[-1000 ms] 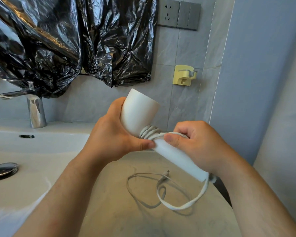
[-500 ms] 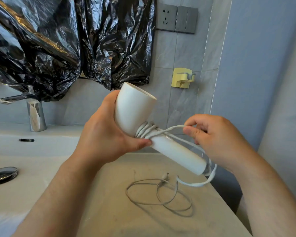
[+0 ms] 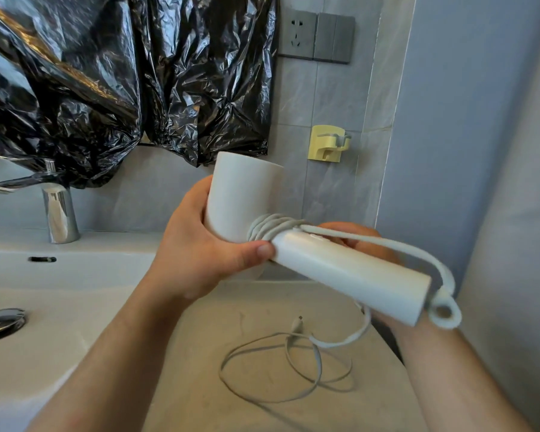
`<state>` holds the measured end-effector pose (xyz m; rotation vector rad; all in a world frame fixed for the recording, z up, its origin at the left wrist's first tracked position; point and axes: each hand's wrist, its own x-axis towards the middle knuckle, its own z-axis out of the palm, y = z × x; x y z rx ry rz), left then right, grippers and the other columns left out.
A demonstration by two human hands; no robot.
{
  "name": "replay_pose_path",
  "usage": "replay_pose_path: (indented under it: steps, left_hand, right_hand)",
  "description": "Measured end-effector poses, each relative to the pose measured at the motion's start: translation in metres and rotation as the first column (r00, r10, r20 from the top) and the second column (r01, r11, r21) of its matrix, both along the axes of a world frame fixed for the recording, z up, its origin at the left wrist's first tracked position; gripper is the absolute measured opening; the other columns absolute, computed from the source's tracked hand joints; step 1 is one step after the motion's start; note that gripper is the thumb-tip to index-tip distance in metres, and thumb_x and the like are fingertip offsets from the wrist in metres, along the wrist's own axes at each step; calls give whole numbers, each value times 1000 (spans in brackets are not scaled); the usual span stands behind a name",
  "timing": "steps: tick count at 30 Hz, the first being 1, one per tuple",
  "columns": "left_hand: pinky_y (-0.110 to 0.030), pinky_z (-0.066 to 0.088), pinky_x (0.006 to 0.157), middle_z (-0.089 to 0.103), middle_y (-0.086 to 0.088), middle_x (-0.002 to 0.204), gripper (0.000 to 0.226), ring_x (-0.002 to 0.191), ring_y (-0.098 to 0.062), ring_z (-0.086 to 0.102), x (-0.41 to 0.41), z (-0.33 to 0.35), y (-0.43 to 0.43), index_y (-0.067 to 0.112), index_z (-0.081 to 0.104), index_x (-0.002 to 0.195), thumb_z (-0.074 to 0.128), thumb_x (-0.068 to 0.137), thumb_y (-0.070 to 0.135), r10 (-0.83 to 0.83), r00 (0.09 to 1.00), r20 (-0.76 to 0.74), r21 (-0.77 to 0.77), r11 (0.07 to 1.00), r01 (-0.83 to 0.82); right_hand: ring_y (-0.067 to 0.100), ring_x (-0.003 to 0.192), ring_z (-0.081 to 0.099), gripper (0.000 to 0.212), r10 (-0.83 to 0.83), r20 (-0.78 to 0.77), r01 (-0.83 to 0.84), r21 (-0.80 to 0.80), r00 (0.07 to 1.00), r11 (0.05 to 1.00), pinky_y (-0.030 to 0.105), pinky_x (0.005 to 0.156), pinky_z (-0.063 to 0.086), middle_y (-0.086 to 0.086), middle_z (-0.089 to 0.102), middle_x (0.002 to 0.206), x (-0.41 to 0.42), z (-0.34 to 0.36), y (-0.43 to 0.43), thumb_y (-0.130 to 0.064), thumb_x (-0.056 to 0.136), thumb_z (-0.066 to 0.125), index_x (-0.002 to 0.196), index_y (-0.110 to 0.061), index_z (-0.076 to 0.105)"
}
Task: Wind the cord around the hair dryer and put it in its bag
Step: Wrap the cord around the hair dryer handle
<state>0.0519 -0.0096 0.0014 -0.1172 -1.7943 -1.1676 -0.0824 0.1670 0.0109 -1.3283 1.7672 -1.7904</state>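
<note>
Above a pale stone countertop [image 3: 200, 385], the left hand [image 3: 197, 260] grips the smooth white plastic hair dryer [image 3: 325, 263]; the right hand [image 3: 356, 241], mostly hidden behind its handle, guides the flat white cord [image 3: 387, 244]; grip unclear.

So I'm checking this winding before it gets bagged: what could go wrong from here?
The white flat cord lies in crossed loops on the beige counter, so it may knot as it's pulled up. Only the left hand thumb pins the coils on the white hair dryer; they could slip loose.
</note>
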Motion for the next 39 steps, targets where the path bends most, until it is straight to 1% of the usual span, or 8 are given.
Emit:
replay_pose_path:
  steps: [12,18,20,26,28,30,34,39]
  left_hand:
    - [-39,54,81,60,20,103,89,93,-9,60,-15,-9,12,32,45,119,89,44,54,539,841,-33,185,831,-525]
    - [-41,48,79,55,10,118,105,108,-21,56,-12,-8,23,31,34,132,88,46,55,714,700,17,-35,700,-714]
    - [-41,48,78,55,9,117,105,108,-23,56,-12,-9,20,30,34,132,88,46,55,724,690,19,-44,690,-723]
    - [-38,43,77,55,3,120,108,111,-26,54,-8,-8,13,28,32,135,89,47,54,749,661,46,-105,661,-743]
    - [-37,43,76,55,7,116,104,107,-25,56,-4,-5,7,32,32,131,88,47,55,712,696,93,-148,702,-697]
    - [-34,42,73,55,18,102,99,99,-22,56,2,-2,1,37,34,126,87,45,56,647,748,151,-203,760,-617]
    - [-31,43,75,50,33,96,99,93,-13,54,4,-2,2,49,34,124,87,40,56,525,828,197,-265,841,-471]
    - [-34,47,79,51,34,105,104,97,-11,55,3,-3,3,53,33,125,83,35,63,460,864,203,-339,861,-379]
  right_hand:
    - [1,55,47,25,-190,-387,266,152,902,952,16,49,39,-16,52,74,32,-23,-37,-16,95,46,113,-26,60]
    - [5,39,48,14,51,553,-79,28,831,996,17,35,45,11,62,77,41,-11,-31,2,97,45,105,0,56]
    - [2,36,41,10,29,581,-82,65,813,995,12,30,35,7,65,66,38,-10,-29,-1,97,47,99,0,57]
    - [7,44,40,14,-120,-202,183,333,972,925,21,41,31,-8,64,59,37,-13,-21,-12,92,55,80,-17,62]
    - [13,58,52,11,-312,-725,529,84,614,844,29,51,40,-8,61,63,25,-13,-17,-23,87,61,77,-23,65]
    - [16,71,58,9,-449,-807,537,-201,383,819,32,62,46,-5,61,74,13,-9,-12,-29,83,63,78,-26,70]
    - [5,86,59,12,-472,-621,470,-182,626,864,14,78,42,-6,64,91,3,0,-1,-23,78,74,70,-27,66]
    - [17,100,70,13,-30,-363,127,245,931,961,52,89,53,-2,76,100,5,3,14,-24,73,68,67,-23,57]
